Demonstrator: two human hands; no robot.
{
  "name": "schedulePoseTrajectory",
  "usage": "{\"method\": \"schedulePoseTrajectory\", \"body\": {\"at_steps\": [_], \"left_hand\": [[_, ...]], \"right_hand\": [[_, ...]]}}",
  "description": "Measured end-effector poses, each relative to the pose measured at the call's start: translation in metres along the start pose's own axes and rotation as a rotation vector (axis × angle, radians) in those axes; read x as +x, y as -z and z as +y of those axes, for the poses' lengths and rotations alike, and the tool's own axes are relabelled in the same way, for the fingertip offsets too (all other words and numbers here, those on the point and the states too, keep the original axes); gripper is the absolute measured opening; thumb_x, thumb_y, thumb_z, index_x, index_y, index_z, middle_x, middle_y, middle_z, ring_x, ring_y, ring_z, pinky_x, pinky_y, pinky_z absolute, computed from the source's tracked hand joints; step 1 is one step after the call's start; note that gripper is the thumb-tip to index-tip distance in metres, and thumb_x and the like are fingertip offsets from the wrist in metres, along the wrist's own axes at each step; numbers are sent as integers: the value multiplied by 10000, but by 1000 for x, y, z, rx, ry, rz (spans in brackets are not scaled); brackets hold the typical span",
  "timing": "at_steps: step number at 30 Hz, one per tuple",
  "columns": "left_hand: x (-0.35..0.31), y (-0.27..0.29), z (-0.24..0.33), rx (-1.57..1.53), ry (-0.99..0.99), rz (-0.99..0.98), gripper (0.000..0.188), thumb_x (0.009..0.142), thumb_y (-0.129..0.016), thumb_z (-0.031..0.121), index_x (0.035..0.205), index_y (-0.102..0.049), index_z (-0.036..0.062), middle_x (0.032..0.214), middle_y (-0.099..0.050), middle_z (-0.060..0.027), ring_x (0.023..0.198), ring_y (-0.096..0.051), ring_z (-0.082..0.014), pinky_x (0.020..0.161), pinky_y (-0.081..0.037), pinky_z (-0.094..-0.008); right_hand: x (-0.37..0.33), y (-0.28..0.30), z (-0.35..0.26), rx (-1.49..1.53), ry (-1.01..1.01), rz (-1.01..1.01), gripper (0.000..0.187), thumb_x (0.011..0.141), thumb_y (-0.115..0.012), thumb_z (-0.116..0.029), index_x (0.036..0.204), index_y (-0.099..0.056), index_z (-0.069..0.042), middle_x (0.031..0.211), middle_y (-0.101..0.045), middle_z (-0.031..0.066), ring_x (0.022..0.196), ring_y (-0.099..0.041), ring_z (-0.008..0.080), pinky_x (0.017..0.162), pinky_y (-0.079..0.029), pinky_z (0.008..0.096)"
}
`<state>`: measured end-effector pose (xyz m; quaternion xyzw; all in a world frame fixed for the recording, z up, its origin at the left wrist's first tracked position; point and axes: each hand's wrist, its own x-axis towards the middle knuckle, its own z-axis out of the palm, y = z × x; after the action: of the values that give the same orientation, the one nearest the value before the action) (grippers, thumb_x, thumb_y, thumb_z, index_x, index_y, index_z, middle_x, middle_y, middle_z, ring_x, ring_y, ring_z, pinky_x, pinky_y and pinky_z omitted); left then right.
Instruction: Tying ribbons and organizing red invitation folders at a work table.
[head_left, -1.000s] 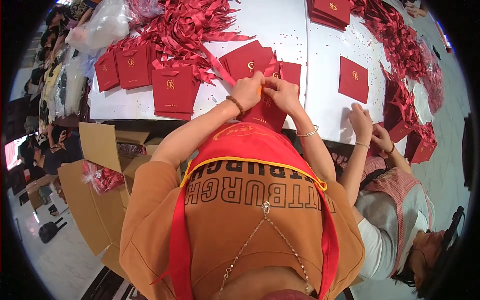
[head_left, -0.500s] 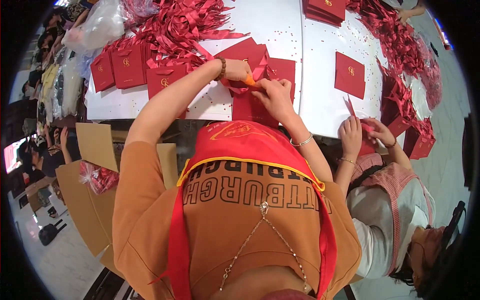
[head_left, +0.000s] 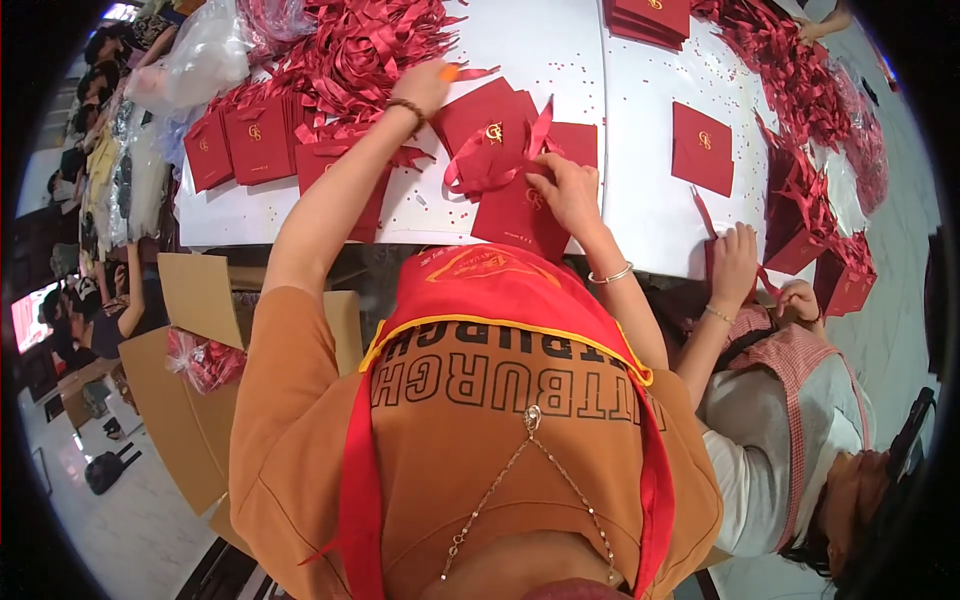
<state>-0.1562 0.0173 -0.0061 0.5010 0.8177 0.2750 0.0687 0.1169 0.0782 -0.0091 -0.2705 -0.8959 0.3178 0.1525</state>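
My left hand (head_left: 425, 88) is stretched out beside the heap of red ribbons (head_left: 385, 50). Something small and orange (head_left: 450, 73) shows at its fingers; whether it is worn or held is unclear, and the fingers are mostly hidden. Close in front of me, a red paper gift bag (head_left: 515, 225) with gold print lies flat on the table. My right hand (head_left: 568, 195) is over this bag, thumb and fingers pinched on its red ribbon (head_left: 540, 140). The ribbon loops up and leftward across more red gift bags (head_left: 485, 115) lying beneath and behind.
Several red bags (head_left: 262, 140) stand in a row at the left of the white table (head_left: 560, 45). Another bag (head_left: 702, 148) lies at the right, near a co-worker's hands (head_left: 735, 262) handling ribbon. An open cardboard box (head_left: 185, 410) is at my left. Small confetti-like specks dot the table.
My left hand has moved away from my right hand, up and left toward the ribbon heap. My right hand has stayed at the bag. The co-worker's hands have shifted right and moved apart.
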Motion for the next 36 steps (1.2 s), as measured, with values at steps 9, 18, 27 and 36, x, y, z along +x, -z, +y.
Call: {"method": "schedulePoseTrajectory", "body": {"at_steps": [9,18,27,36], "left_hand": [[-47,-36,20,18,8,-276,266,832,-550,293,859,-593,32,834,-610,-156,795,-591,-292,689,-455,-369],[-46,-19,54,-416,-13,-243,201,839,-565,217,847,-550,16,693,-610,-115,643,-605,-204,592,-463,-300],[-67,-37,78,-211,-105,-497,166,837,-518,221,823,-518,56,780,-590,-151,759,-567,-331,661,-427,-417],[-78,-27,101,-432,-52,-191,150,803,-605,135,862,-570,1,730,-620,-103,644,-613,-175,588,-478,-280]], "right_hand": [[14,-11,13,103,-144,-122,270,769,-649,-266,966,-626,-83,732,-629,96,734,-584,261,760,-318,350],[15,-7,11,104,-164,-139,283,754,-659,-267,960,-624,-77,733,-616,104,755,-574,269,761,-330,361],[-7,22,-5,-318,85,102,325,627,-741,-162,930,-632,-115,1045,-483,73,948,-468,278,769,-361,397],[-8,22,21,445,-421,-129,280,758,-677,-97,1006,-572,-20,735,-591,55,671,-532,96,592,-443,243]]}}
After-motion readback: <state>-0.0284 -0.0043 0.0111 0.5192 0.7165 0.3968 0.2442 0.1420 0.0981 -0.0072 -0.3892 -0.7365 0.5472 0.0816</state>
